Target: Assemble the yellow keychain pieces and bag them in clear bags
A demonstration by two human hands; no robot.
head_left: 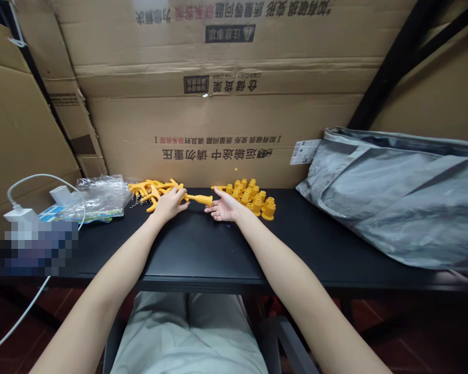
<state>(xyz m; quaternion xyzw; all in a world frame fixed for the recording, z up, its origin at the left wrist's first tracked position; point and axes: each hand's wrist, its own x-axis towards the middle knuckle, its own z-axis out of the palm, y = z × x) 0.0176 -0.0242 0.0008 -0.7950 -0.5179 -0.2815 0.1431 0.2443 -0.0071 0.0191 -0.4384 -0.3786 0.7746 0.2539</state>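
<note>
"What is seen of the surface and room?"

"A black bench (pixel 203 254) is spread across the middle of the frame, backed by printed cardboard (pixel 226 114); reddish floor (pixel 409 348) is glimpsed at lower right."

"What is obscured?"

"The near part of a yellow piece (pixel 198 199), at centre, is covered by the left hand (pixel 171 203), whose fingers are closed around it. The right hand (pixel 223 208) is held loosely open at its flared end; whether contact is made cannot be told. The yellow pile (pixel 155 192) behind the left hand is partly blocked, and a white charger (pixel 20 213) at left is partly blurred."

"And containers?"

"Coloured sheets (pixel 101 219) are enclosed in clear plastic wrap (pixel 97 197) at left. The grey bag (pixel 393 202) is cut off at the right edge; its contents cannot be made out."
</note>
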